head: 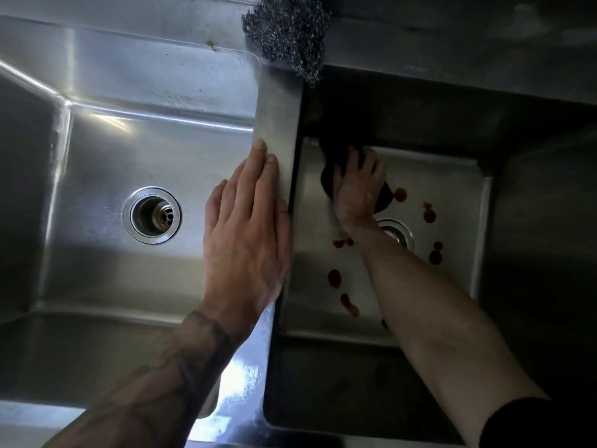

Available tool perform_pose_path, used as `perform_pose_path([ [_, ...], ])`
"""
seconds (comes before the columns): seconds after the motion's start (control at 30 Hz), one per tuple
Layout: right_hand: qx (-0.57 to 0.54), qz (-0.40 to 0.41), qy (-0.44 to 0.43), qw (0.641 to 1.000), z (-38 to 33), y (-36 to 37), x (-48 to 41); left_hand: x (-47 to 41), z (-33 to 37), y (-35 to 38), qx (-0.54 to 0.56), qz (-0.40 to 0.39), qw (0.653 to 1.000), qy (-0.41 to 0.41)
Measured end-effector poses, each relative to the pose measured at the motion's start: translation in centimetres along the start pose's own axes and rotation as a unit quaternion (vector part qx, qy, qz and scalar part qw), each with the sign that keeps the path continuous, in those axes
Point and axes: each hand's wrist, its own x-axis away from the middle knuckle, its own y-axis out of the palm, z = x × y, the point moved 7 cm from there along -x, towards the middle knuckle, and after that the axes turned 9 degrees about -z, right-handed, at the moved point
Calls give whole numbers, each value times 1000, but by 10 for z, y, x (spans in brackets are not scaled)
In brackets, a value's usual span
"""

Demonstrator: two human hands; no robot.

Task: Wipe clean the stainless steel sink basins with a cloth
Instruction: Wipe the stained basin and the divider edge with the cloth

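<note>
Several dark red spots (334, 279) lie on the near and right side of the dark crumpled cloth (327, 180), which the right hand (358, 190) presses down with spread fingers.

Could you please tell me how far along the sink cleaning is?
Done: the left basin shows no spots. In hand: the right hand presses the dark cloth into the far left corner of the right basin, while the left hand rests on the divider. Left: red spots dotted around that basin's drain.
</note>
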Motion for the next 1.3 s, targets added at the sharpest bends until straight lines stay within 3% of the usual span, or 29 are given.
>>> perform_pose_path([
  [0.07,-21,-4,1,1000,-24,2,5,0,0,0,-1,-2,1000,0],
  [0.17,1,-76,-209,975,-46,11,43,0,-1,0,-9,-6,1000,0],
  [0.23,18,-90,-274,957,-25,6,46,0,-1,-1,-5,-6,1000,1],
  [0.3,30,-73,-207,975,-1,-1,25,0,-1,0,-2,-5,1000,1],
  [0.4,3,-20,-17,1000,7,-5,-1,-1,-1,1,-5,0,1000,1],
  [0.43,-11,-16,-5,1000,-4,-3,1,-1,-1,1,-5,-1,1000,0],
  [0.47,-17,-23,-35,999,-17,-1,9,0,-1,1,-6,-2,1000,-1],
  [0.57,14,-93,-246,965,-38,10,47,0,-1,-1,-7,-5,1000,2],
  [0.63,31,-109,-293,949,-18,6,48,0,-1,-1,-5,-6,1000,1],
  [0.7,40,-90,-210,973,8,-1,25,0,-1,0,-4,-9,1000,-2],
  [0.77,26,-46,-74,996,22,-6,-1,0,-2,1,-3,-11,1000,-5],
  [0.83,3,-21,-18,1000,10,-7,-2,-1,-2,1,-4,-11,1000,-5],
  [0.9,-1,-52,-100,994,-12,2,22,0,-2,1,-9,-13,1000,-7],
  [0.97,13,-102,-251,962,-20,7,59,0,-2,1,-10,-14,1000,-5],
  [1.03,28,-123,-325,937,-2,4,67,0,-2,0,-6,-12,1000,-4],
  [1.1,41,-109,-267,957,17,-1,43,0,-1,0,-2,-10,1000,-6],
  [1.2,24,-58,-79,995,18,-4,2,-1,-2,1,-4,-9,1000,-3],
  [1.23,9,-52,-56,997,7,-3,3,-1,-2,1,-4,-9,1000,-1],
  [1.3,-4,-71,-114,991,-18,2,25,0,-2,1,-5,-7,1000,1],
])
